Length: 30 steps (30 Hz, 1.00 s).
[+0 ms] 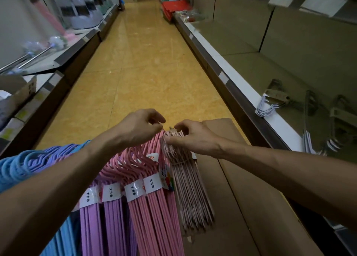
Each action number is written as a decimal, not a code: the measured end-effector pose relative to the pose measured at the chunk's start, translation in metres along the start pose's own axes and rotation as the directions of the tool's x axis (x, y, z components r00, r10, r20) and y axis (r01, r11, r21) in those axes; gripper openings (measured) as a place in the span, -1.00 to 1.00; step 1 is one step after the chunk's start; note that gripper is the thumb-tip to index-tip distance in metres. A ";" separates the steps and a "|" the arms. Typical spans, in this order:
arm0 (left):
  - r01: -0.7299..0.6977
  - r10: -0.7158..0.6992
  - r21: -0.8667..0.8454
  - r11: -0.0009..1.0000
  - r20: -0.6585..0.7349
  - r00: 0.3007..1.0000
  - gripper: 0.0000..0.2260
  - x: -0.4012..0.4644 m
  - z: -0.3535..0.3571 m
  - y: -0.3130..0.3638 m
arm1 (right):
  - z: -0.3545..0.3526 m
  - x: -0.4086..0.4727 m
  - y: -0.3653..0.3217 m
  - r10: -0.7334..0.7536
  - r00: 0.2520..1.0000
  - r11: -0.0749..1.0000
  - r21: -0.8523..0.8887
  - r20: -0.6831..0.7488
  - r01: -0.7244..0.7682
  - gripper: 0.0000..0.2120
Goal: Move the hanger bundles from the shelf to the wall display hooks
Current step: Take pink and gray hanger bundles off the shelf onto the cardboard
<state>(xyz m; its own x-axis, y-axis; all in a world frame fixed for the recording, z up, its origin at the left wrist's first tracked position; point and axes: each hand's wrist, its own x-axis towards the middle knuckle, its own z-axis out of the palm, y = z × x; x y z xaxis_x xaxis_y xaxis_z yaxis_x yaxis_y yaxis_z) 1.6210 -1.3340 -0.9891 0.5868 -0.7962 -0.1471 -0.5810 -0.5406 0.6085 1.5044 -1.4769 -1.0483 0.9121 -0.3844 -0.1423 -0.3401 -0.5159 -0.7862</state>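
Several hanger bundles hang side by side in front of me: blue ones (17, 167) at the left, purple ones (108, 217), pink ones (154, 207) with white paper bands, and a pale pink thin-wire bundle (191, 194) at the right. My right hand (191, 138) grips the hook ends of the pale pink bundle. My left hand (143, 126) is just left of it at the pink hooks, fingers pinched together; what it pinches is too small to tell. The hook that bears the bundles is hidden behind my hands.
A cardboard box (251, 188) stands under my right arm. The shelf (241, 82) on the right holds white and grey hanger bundles (270, 105). A yellow tiled aisle (139, 66) runs ahead. Mops and brooms (58, 24) fill the left shelves.
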 end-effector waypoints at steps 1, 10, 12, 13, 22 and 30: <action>0.006 -0.008 0.025 1.000 0.086 0.996 -0.73 0.000 0.003 0.000 | 0.000 -0.001 0.003 0.003 1.000 0.997 0.074 -0.014 -0.002 -0.31; -0.041 -0.006 0.168 0.985 0.266 0.964 -0.45 0.005 0.012 -0.008 | 0.028 -0.024 0.047 0.392 0.898 0.816 0.375 0.201 -0.440 -0.69; -0.076 -0.003 0.308 0.948 0.249 0.968 -0.36 0.005 0.016 -0.007 | 0.041 -0.026 0.050 0.414 0.876 0.762 0.431 0.248 -0.483 -0.61; -0.090 -0.003 0.388 0.917 0.232 0.973 -0.33 0.005 0.019 -0.006 | 0.047 -0.025 0.052 0.417 0.876 0.750 0.452 0.243 -0.483 -0.59; -0.100 -0.016 0.541 0.835 0.206 0.979 -0.45 -0.002 0.016 -0.016 | 0.058 -0.021 0.047 0.346 0.869 0.711 0.505 0.353 -0.489 -0.62; -0.034 -0.104 0.468 0.883 0.266 0.958 -0.47 0.001 0.006 -0.010 | 0.068 -0.019 0.047 0.315 0.852 0.637 0.573 0.417 -0.516 -0.58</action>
<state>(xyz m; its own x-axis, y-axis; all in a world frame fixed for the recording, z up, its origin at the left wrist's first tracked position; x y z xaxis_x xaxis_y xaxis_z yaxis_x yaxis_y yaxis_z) 1.6243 -1.3310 -1.0002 0.4728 -0.7790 -0.4118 -0.7969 -0.5775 0.1774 1.4864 -1.4414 -1.1231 0.7658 -0.1708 -0.6200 -0.5563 0.3079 -0.7718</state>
